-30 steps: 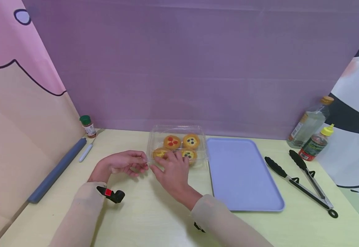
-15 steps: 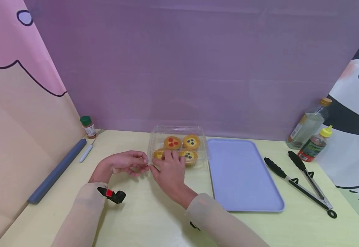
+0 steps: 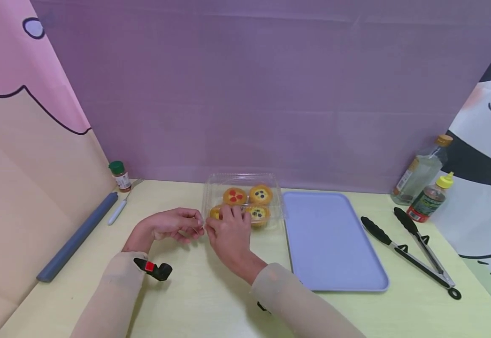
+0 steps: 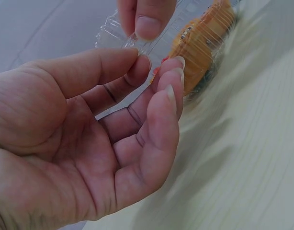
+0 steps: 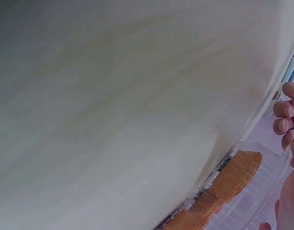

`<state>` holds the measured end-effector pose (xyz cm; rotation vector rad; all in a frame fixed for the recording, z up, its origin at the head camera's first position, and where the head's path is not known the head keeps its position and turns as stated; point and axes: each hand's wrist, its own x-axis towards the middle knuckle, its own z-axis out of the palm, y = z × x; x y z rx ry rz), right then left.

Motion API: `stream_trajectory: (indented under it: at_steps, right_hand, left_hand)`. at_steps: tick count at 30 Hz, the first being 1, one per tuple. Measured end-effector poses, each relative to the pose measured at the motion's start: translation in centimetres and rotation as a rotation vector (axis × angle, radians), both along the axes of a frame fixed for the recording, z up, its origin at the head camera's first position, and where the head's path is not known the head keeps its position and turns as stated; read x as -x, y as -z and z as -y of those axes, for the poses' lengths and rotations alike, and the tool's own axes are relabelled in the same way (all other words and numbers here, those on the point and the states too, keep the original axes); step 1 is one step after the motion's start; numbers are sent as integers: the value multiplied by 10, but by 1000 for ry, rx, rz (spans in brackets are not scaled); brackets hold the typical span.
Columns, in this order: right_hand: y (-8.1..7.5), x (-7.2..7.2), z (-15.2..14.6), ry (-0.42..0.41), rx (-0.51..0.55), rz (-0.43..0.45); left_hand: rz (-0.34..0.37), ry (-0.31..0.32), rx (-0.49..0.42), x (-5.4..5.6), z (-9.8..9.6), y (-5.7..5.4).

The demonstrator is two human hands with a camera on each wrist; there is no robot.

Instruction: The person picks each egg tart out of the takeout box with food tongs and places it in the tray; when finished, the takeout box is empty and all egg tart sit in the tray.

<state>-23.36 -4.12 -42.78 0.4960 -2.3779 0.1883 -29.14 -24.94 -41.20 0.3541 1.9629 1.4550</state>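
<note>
A clear plastic clamshell box point(image 3: 245, 177) stands against the back wall, holding several round yellow-orange tarts. One tart point(image 3: 234, 196) has red spots on top, and another tart point(image 3: 261, 194) has dark dots. At the box's front left corner, my left hand point(image 3: 175, 225) pinches the thin plastic edge between thumb and index finger, its other fingers loosely bent. Right beside it, my right hand point(image 3: 230, 239) pinches the same edge, its fingers reaching over the front of the box and partly hiding a front tart point(image 3: 215, 212). In the left wrist view, the pinched plastic lip point(image 4: 132, 42) shows between both hands' fingertips.
Right of the box lies a lavender tray point(image 3: 334, 241), with black-handled tongs point(image 3: 414, 256) beyond it. A glass bottle point(image 3: 423, 171) and a yellow-capped bottle point(image 3: 430, 199) stand at the back right. At left are a blue roll point(image 3: 78, 237), a green-lidded jar point(image 3: 120, 177) and a light-handled tool point(image 3: 117, 212).
My right hand has moved slightly left, bringing its thumb and fingers together at the box's corner close to my left fingertips. My left hand has stayed nearly still on the edge.
</note>
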Motion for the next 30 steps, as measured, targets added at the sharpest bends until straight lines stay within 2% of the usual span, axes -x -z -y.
stream_trajectory:
  at_steps: [7,14,23,30]
  right_hand:
    - [-3,4,0,-16,-2,-66]
    - [-10,11,0,-63,74,-147]
    - [-13,14,0,-82,111,-143]
    - [-19,19,1,-81,149,-219]
  left_hand:
    - [-7,-10,11,-1,0,0]
    - [-11,-23,12,-1,-1,1]
    - [-20,-9,8,-2,-1,1]
    - [-17,-6,6,-2,0,-1]
